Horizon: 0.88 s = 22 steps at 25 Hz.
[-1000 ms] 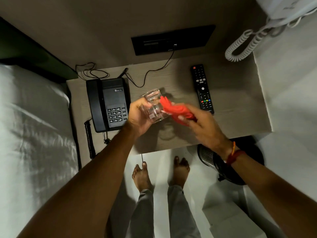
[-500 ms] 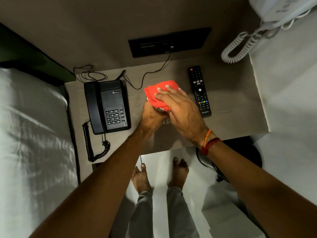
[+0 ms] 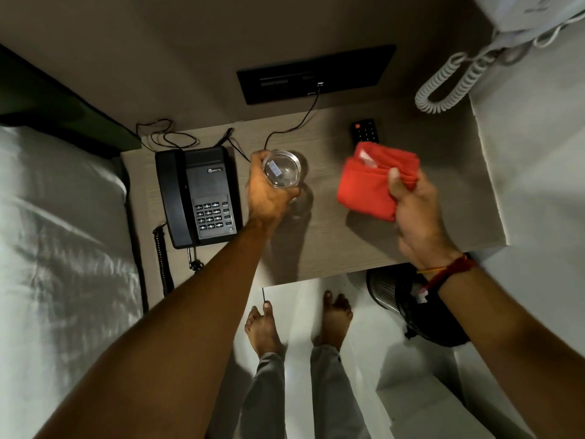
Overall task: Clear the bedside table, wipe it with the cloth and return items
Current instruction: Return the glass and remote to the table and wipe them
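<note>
My left hand (image 3: 269,194) grips a clear drinking glass (image 3: 282,169), upright, at the middle of the wooden bedside table (image 3: 332,248). My right hand (image 3: 414,210) holds a folded red cloth (image 3: 370,182) above the table's right half. The cloth covers most of a black remote control (image 3: 364,129); only its top end shows. A black desk telephone (image 3: 198,194) sits on the table's left side, next to the glass.
A bed with white sheets (image 3: 57,248) borders the table on the left. A black wall panel (image 3: 316,74) with a plugged cable is behind. A white coiled cord (image 3: 452,80) hangs at upper right. A mesh waste bin (image 3: 408,299) stands under the table's right edge, near my bare feet (image 3: 297,321).
My hands have come apart: the right one drew the red cloth off the glass to the right, over the remote. The left hand has stood the glass upright beside the telephone.
</note>
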Available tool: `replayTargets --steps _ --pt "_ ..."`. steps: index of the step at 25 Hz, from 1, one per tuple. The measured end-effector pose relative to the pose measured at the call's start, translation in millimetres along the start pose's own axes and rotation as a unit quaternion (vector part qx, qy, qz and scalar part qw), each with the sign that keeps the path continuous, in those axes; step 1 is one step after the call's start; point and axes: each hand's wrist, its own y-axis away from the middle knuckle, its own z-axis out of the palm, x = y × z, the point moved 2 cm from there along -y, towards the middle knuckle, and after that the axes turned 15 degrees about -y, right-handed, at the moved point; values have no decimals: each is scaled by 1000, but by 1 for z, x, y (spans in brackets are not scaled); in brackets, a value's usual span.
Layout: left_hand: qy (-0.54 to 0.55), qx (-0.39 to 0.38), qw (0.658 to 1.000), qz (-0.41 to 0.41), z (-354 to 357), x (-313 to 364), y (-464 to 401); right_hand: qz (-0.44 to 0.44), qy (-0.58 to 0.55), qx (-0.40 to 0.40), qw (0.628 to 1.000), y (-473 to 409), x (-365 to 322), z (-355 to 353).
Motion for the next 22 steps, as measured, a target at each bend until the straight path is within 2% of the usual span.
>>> replayTargets --steps 1,5,8,10,11,12,13,15,16,17,19,22 --pt "-20 -3 1000 -11 -3 2 -1 11 -55 18 998 -7 -1 -11" --pt "-81 -3 996 27 -3 -3 -5 41 -126 131 982 -24 0 -34" --pt "-214 52 972 83 -2 15 2 5 -73 196 978 -38 -5 -58" --pt "-319 72 922 209 13 45 15 -38 30 210 977 -48 -9 -70" --pt "-323 42 909 260 31 57 21 -59 101 201 972 -52 -12 -72" --pt "-296 -11 917 265 54 66 28 -87 164 187 965 -58 -13 -73" --pt "-234 -66 943 227 77 70 31 -98 225 163 956 -62 -13 -72" --pt "-65 -120 990 37 118 67 22 -103 312 127 936 -68 -8 -63" --pt "4 -118 991 -65 136 63 14 -95 347 120 925 -73 -3 -60" --pt "54 -104 984 -133 150 58 5 -82 370 110 919 -76 3 -55" --pt "88 -96 977 -172 166 55 -9 -54 391 89 915 -79 18 -44" --pt "50 -111 982 -141 177 70 -9 -41 410 62 909 -81 27 -37"
